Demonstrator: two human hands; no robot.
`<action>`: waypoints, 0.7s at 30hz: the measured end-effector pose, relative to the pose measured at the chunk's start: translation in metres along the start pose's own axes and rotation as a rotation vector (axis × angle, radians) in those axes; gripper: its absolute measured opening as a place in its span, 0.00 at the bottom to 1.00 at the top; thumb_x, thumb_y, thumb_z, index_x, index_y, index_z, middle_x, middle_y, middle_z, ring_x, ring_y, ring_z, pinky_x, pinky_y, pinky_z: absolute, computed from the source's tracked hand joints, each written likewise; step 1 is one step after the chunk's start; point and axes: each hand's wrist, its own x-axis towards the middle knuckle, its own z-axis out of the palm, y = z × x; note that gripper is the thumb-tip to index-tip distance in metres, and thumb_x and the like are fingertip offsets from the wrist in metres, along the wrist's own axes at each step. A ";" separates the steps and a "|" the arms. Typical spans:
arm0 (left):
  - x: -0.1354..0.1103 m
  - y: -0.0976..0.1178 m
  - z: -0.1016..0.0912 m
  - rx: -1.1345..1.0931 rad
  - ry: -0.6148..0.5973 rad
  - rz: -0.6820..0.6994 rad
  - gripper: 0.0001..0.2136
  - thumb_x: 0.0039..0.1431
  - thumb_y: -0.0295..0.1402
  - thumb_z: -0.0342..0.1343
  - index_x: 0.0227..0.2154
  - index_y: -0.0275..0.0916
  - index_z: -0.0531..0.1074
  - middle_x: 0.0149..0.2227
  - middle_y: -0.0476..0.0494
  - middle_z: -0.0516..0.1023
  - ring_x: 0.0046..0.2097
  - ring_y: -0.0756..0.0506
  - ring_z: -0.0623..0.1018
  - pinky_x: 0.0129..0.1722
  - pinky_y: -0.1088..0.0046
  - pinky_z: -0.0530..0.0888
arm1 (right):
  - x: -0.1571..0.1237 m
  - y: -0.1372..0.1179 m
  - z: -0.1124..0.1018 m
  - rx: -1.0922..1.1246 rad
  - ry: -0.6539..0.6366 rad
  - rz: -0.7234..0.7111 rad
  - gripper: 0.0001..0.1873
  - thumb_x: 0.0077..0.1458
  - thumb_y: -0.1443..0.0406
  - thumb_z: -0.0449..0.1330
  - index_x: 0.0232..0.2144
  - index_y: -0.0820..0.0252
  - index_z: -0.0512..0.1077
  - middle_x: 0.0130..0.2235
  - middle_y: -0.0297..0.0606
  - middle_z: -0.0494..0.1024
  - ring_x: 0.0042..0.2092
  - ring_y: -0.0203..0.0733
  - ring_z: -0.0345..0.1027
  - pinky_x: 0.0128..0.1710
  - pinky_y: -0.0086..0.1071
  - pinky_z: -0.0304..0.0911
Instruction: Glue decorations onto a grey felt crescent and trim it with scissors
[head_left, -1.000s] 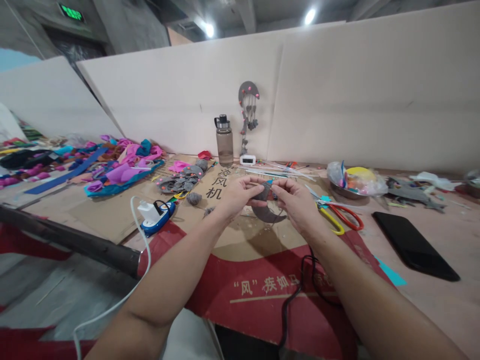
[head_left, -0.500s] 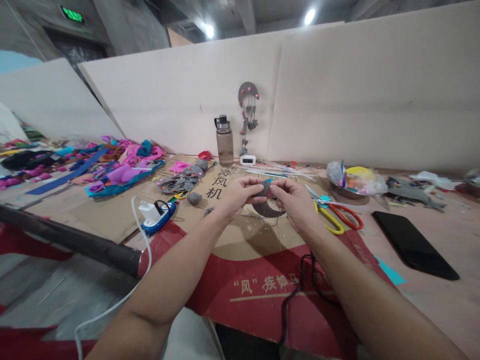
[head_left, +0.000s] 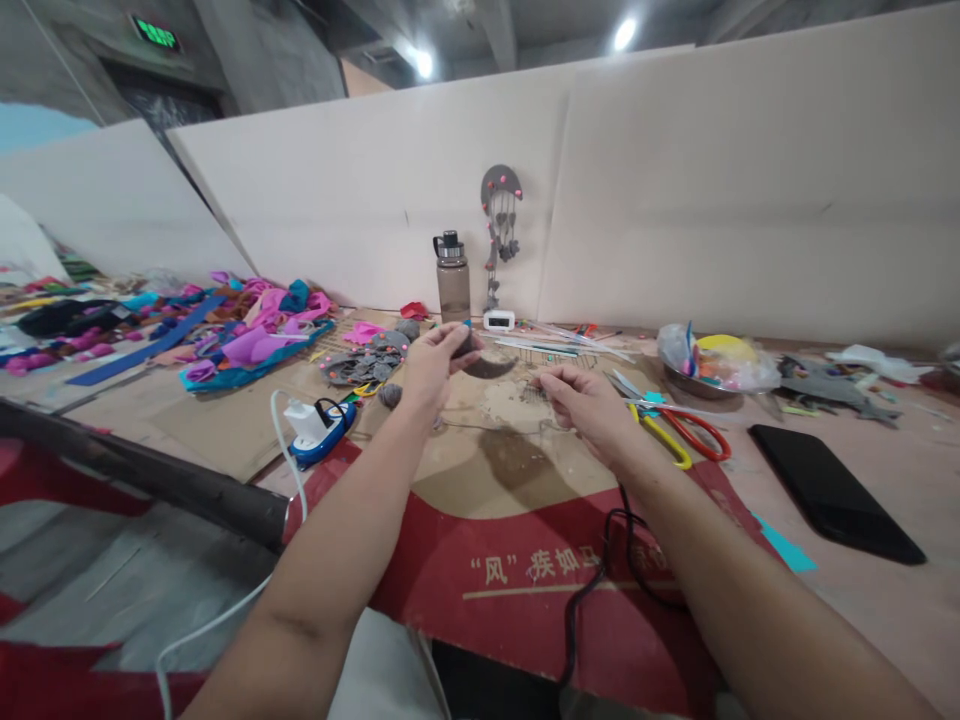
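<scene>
My left hand point(head_left: 439, 365) is closed around one end of a dark grey felt crescent point(head_left: 491, 366), whose curved tip points right, above the cardboard. A speck of blue shows at its upper end by my fingertips. To the right, my right hand point(head_left: 581, 400) pinches thumb against fingers; whatever is between them is too small to make out. A thin grey yarn point(head_left: 495, 429) trails over the cardboard point(head_left: 480, 470) between my hands. On the back panel hangs a grey crescent ornament point(head_left: 501, 187) with pink dots and dangling strings.
Scissors with yellow and red handles point(head_left: 679, 440) lie right of my right hand, near a black phone point(head_left: 836, 492) and a metal bowl point(head_left: 701, 380). A water bottle point(head_left: 453, 285) stands behind. At left are a blue power strip point(head_left: 326, 435) and coloured felt scraps point(head_left: 262, 340).
My hands were together at the felt piece; now they are apart. My left hand has moved left and up with the crescent, while my right hand stays right in a pinch.
</scene>
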 end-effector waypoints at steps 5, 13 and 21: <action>0.026 0.013 -0.028 -0.202 0.257 0.066 0.08 0.55 0.36 0.64 0.31 0.37 0.74 0.31 0.47 0.81 0.35 0.52 0.81 0.34 0.82 0.77 | -0.004 -0.015 -0.025 -0.265 -0.390 0.110 0.15 0.46 0.52 0.67 0.26 0.58 0.79 0.20 0.30 0.68 0.21 0.30 0.56 0.21 0.27 0.54; 0.012 0.008 -0.016 -0.102 0.024 0.093 0.10 0.51 0.36 0.66 0.31 0.35 0.74 0.30 0.46 0.80 0.34 0.51 0.81 0.33 0.78 0.78 | 0.023 0.019 -0.073 -1.039 0.119 0.075 0.20 0.49 0.58 0.65 0.12 0.55 0.65 0.19 0.41 0.71 0.30 0.48 0.70 0.33 0.38 0.61; -0.003 -0.005 0.001 0.105 -0.181 -0.058 0.16 0.46 0.42 0.69 0.30 0.34 0.74 0.29 0.45 0.79 0.32 0.50 0.79 0.33 0.76 0.77 | 0.030 0.060 -0.057 -0.756 0.236 0.100 0.10 0.39 0.64 0.65 0.17 0.55 0.65 0.17 0.38 0.68 0.27 0.48 0.70 0.28 0.37 0.62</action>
